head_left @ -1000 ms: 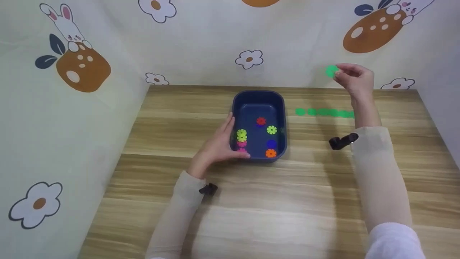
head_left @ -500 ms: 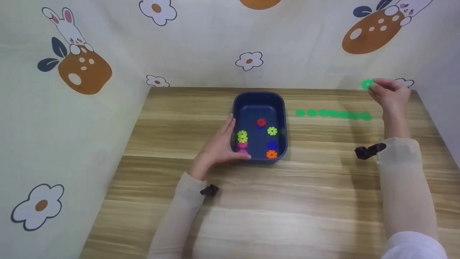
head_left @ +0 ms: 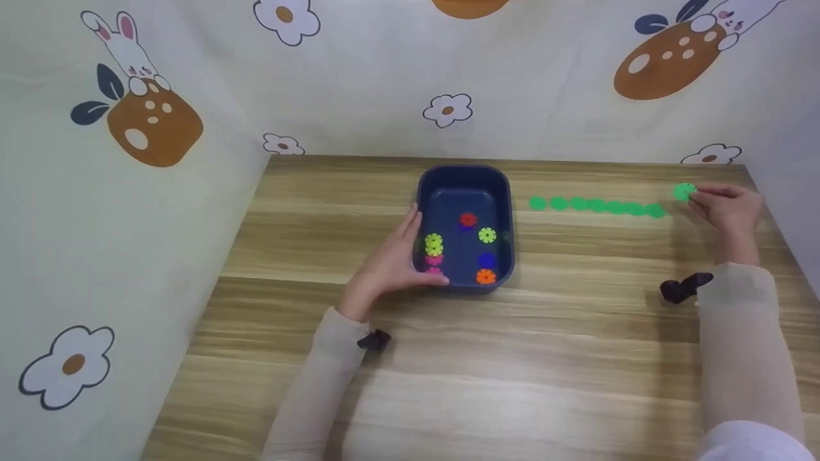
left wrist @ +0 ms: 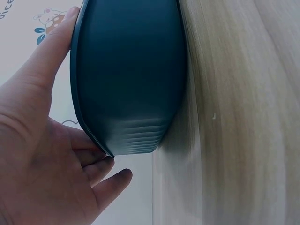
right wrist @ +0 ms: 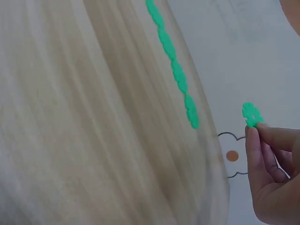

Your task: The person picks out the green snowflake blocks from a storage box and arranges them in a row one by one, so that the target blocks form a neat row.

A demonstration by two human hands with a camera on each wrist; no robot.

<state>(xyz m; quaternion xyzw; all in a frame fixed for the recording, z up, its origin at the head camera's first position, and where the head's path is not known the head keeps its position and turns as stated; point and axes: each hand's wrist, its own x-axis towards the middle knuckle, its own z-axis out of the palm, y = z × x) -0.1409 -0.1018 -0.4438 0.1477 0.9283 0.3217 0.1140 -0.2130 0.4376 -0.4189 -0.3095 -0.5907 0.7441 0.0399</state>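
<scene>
My right hand (head_left: 737,208) pinches a green snowflake building disc (head_left: 685,191) between thumb and fingertips, off the right end of a row of green discs (head_left: 598,205). In the right wrist view the held disc (right wrist: 252,114) stands clear of the wood, apart from the row (right wrist: 179,77). My left hand (head_left: 391,259) rests against the near left corner of a dark blue plastic box (head_left: 464,176), thumb along the front rim, fingers along the left side. The left wrist view shows the box's outer wall (left wrist: 126,70), with the lower fingers loosely extended.
Inside the box lie several loose discs: a red one (head_left: 468,219), yellow-green ones (head_left: 487,235), pink ones (head_left: 435,260), a blue one (head_left: 487,260) and an orange one (head_left: 485,276). A patterned cloth wall (head_left: 359,96) rises behind the wooden table (head_left: 512,358).
My right hand has carried the green disc rightward past the row's end, then down nearer the table. My left hand and the box have stayed in place.
</scene>
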